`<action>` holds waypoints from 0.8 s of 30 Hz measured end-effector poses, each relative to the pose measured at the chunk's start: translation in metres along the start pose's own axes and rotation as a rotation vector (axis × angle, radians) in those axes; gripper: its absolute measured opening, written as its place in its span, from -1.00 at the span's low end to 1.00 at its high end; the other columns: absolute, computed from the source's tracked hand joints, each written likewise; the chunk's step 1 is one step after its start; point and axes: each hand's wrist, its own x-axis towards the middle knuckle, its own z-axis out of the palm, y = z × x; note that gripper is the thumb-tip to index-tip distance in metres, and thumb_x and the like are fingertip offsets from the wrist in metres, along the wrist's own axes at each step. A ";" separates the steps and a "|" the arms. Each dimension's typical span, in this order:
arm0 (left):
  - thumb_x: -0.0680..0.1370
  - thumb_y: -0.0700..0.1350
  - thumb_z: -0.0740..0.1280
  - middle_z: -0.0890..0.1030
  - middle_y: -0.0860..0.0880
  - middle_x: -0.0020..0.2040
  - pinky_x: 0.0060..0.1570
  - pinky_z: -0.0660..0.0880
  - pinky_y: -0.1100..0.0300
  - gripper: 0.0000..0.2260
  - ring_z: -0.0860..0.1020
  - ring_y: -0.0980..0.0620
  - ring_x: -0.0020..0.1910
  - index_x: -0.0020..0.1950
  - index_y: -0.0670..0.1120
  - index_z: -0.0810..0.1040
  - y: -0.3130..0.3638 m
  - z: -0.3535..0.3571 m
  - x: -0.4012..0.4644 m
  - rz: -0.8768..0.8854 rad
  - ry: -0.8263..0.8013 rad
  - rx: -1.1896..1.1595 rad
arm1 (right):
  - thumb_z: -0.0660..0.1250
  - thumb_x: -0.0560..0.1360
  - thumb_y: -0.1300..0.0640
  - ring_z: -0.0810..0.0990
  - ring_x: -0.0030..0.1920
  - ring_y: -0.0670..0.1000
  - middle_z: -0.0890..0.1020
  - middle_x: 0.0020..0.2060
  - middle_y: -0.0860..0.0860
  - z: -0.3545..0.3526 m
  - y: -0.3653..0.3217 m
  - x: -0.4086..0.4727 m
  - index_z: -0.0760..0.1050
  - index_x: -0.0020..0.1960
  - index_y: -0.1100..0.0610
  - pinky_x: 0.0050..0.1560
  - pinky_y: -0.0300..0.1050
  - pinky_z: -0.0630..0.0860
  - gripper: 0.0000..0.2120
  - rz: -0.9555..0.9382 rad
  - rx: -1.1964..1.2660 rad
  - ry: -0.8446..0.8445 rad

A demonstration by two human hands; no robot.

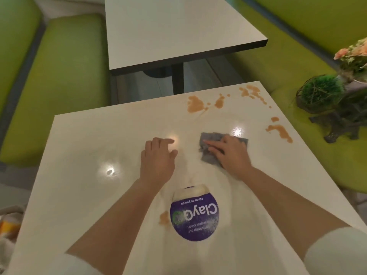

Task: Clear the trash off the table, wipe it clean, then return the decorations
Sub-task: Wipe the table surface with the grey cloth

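Glossy white square table (83, 155) flanked by green cushioned benches (65, 76), orange spill stains (195, 104) along its far right, your right hand (228, 151) pressed flat on a crumpled grey cloth (208, 136), your left hand (156, 157) relaxed, empty, resting beside it, green ball-shaped decoration (319, 92) parked on the right bench.

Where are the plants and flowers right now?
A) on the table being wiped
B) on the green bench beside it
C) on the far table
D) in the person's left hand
B: the plants and flowers stand on the green bench to the right of the table, off its stained top.
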 end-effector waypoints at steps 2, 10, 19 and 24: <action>0.51 0.16 0.35 0.44 0.02 0.18 0.16 0.30 0.04 -0.63 0.35 -0.04 0.21 0.24 0.03 0.45 -0.004 -0.004 -0.029 -0.071 -0.031 -0.036 | 0.19 0.58 -0.17 0.42 0.10 0.04 0.47 -0.01 -0.07 0.004 -0.010 0.000 0.49 0.26 -0.33 -0.01 -0.05 0.24 -0.73 0.142 -0.032 0.058; 0.16 0.40 0.50 0.27 0.07 0.08 0.11 0.27 0.08 -0.24 0.33 0.00 0.19 0.13 0.03 0.28 0.006 0.004 -0.084 -0.340 -0.203 -0.003 | 0.23 0.47 -0.33 0.36 -0.02 -0.05 0.37 -0.10 -0.14 -0.005 -0.030 -0.026 0.44 0.25 -0.40 0.05 -0.01 0.33 -0.65 -0.191 0.009 -0.209; 0.15 0.36 0.53 0.35 -0.02 0.15 0.09 0.30 0.06 -0.21 0.37 -0.05 0.18 0.17 -0.01 0.31 0.019 0.000 -0.080 -0.442 -0.210 0.120 | 0.22 0.52 -0.26 0.34 0.06 -0.03 0.37 -0.08 -0.12 -0.005 -0.035 -0.044 0.47 0.25 -0.37 0.00 -0.06 0.19 -0.69 -0.151 0.041 -0.220; 0.25 0.29 0.52 0.36 0.01 0.15 0.08 0.27 0.09 -0.35 0.37 -0.03 0.16 0.17 0.04 0.35 0.023 0.003 -0.092 -0.369 -0.123 0.115 | 0.07 0.62 -0.19 0.41 0.14 0.13 0.48 0.11 0.07 -0.012 0.007 -0.080 0.31 0.45 -0.25 0.09 0.04 0.30 -0.60 0.272 -0.210 0.023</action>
